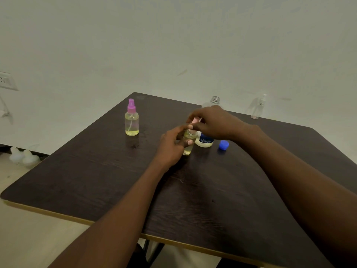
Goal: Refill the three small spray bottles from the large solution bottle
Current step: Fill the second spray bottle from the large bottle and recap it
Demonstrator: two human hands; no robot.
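Plastic spray bottle (190, 135) seems light and slippery, so left hand (170, 147) fingers wrap its body while right hand (212, 122) fingers pinch its pink cap (195, 120)

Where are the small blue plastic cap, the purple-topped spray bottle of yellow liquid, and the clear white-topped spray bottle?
small blue plastic cap (224, 145), head view, on its top face.
purple-topped spray bottle (131, 123), head view, on its yellow-filled body.
clear white-topped spray bottle (257, 110), head view, on its body.

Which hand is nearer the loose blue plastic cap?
Right. The right hand, pinching the pink spray top, is just behind the blue plastic cap; the left hand is farther left, beyond the small yellow-liquid bottle it grips.
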